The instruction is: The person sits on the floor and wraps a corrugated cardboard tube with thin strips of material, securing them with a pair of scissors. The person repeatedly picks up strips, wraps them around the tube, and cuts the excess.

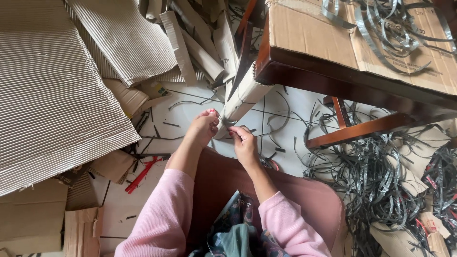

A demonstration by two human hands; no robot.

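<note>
Both hands meet over the white tiled floor [190, 119], just in front of the knees: the left hand [203, 127] has its fingertips pressed together on a thin dark strap [224, 122] where it lies against the near end of a folded cardboard piece [245, 95], and the right hand [243, 143] pinches the same strap a little nearer, so the strap runs between the two hands. The cardboard piece leans up and to the far right, toward the edge of a dark wooden table [333, 76]. Judging by how things lie, much of the work seems done: a big tangle of loose black straps [381, 181] is heaped on the floor to the right, more loose straps [395, 33] sit on the flattened cardboard [304, 33] on the tabletop, and short strap scraps are scattered on the tiles. What is left appears to be the cardboard stack at the far left and far middle, including a wide corrugated sheet [52, 95]. A red-handled tool [142, 173] lies on the floor at the near left, beside brown cardboard offcuts. The person wears pink sleeves and sits low, with patterned cloth in the lap.
</note>
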